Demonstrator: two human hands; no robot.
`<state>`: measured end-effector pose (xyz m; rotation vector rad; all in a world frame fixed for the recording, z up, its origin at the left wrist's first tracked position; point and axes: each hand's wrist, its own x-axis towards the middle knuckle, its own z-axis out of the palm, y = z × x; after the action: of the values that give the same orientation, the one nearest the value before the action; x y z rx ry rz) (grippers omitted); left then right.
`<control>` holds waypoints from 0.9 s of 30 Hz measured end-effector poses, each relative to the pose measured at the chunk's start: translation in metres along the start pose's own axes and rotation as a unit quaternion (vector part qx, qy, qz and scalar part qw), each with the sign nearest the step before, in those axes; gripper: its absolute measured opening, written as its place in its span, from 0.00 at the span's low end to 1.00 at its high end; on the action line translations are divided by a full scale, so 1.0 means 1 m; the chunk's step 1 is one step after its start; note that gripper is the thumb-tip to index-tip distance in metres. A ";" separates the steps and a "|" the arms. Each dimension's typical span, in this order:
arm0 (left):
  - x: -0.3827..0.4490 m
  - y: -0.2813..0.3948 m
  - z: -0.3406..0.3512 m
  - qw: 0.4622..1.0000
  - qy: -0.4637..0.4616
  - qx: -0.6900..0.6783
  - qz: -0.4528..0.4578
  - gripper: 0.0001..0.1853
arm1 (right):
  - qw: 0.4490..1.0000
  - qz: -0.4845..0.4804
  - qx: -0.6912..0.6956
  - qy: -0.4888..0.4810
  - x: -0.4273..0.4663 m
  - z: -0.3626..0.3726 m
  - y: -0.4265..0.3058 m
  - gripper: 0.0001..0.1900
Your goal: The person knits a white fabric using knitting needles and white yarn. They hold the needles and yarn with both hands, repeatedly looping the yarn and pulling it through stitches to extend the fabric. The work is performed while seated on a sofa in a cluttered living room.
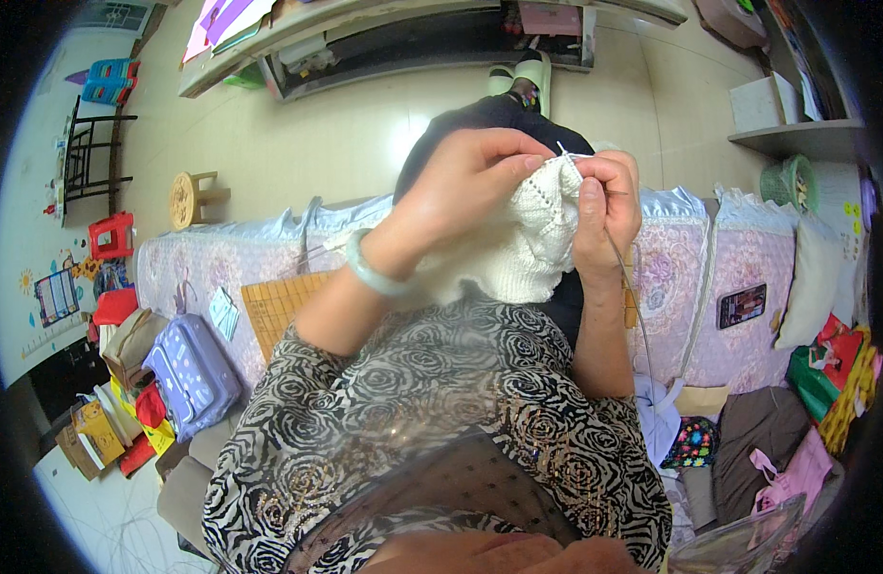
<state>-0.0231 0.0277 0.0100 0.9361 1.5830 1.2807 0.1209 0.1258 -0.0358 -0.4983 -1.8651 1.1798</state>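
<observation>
White knitted fabric [535,244] with a line of small eyelets hangs between my two hands above my lap. My left hand [477,172], on the arm with a pale bangle [370,265], pinches the fabric's upper edge near a needle tip [562,149]. At the same edge, my right hand [608,208] grips the work and a thin knitting needle [616,192]. A thin grey cable [637,308] curves down from beside the right hand along the forearm. My palms are mostly hidden.
I sit on a sofa with a quilted floral cover [657,280]. A phone [741,306] and a pale cushion [807,283] lie to the right. On the left are a purple bag [192,377], a bamboo mat [284,301] and a wooden stool [186,199]. A low table [413,21] stands ahead.
</observation>
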 end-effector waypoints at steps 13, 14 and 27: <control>0.002 0.000 0.004 0.999 0.031 0.003 0.040 0.09 | 0.999 -0.005 -0.045 -0.014 -0.001 -0.001 -0.006 0.10; 0.003 0.001 0.005 0.999 0.030 0.004 0.038 0.09 | 0.999 -0.006 -0.045 -0.015 -0.002 -0.001 -0.006 0.10; 0.005 0.001 0.007 0.996 0.042 -0.076 -0.036 0.09 | 0.997 -0.010 -0.043 0.064 -0.007 0.000 -0.006 0.05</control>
<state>-0.0181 0.0349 0.0096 0.7314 1.5450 1.3846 0.1258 0.1180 -0.0337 -0.5885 -1.8124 1.0330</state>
